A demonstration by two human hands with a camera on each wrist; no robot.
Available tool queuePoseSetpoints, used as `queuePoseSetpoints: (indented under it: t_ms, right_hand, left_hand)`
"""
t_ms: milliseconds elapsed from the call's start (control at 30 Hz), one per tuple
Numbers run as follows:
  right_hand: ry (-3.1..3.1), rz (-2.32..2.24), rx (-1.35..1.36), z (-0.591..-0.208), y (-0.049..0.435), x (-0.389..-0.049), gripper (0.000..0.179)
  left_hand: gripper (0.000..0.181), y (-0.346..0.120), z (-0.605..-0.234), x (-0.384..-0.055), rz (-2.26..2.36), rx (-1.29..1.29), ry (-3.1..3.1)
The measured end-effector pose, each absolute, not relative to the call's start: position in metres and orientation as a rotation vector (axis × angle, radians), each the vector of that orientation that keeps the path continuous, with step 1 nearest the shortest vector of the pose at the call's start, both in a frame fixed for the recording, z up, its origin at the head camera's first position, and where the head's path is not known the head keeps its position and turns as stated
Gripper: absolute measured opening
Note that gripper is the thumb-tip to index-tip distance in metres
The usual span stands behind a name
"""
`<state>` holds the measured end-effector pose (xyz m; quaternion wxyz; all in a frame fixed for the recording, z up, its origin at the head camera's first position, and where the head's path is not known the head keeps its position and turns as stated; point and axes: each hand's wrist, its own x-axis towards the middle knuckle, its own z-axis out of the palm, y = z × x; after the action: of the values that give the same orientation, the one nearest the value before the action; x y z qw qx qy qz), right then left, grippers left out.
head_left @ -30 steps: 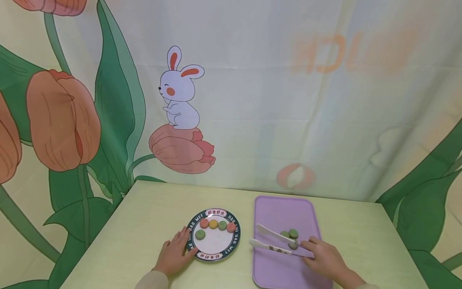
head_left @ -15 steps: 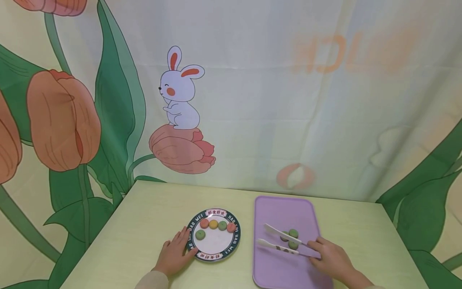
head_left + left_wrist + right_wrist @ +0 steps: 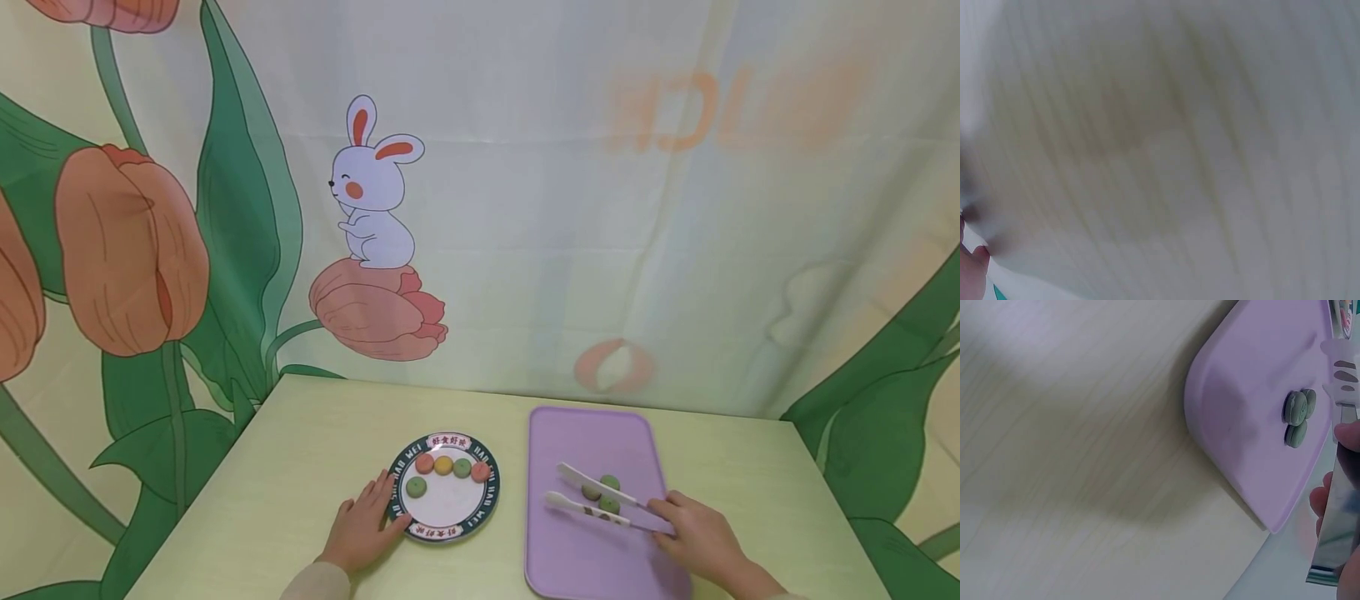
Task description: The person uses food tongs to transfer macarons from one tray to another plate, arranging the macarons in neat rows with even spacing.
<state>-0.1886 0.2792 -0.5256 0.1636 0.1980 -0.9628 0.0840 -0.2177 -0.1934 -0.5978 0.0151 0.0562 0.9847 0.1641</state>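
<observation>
My right hand (image 3: 701, 533) holds slim white-tipped metal tongs (image 3: 606, 489), tips spread, empty; round green macarons (image 3: 1298, 407) look light, perhaps crumbly: pinch sides.

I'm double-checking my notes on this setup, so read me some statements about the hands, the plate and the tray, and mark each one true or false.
1. The left hand is at the rim of the plate. True.
2. The right hand holds the tongs. True.
3. The tongs are squeezed shut, with their tips together. False: the tips stand apart.
4. Everything on the plate is green. False: two pink macarons, a yellow macaron and two green macarons lie there.
5. Three green pieces lie on the purple tray. True.
6. The plate sits on the purple tray. False: it sits on the table, apart from the tray.
</observation>
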Motion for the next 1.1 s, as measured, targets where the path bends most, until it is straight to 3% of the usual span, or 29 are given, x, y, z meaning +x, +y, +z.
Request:
queuePoseSetpoints:
  t_ms: [1100]
  right_hand:
    - [-2.868, 0.258, 0.479, -0.52, 0.293, -0.186, 0.032]
  left_hand:
    - [0.078, -0.194, -0.601, -0.218, 0.506, 0.175, 3.071]
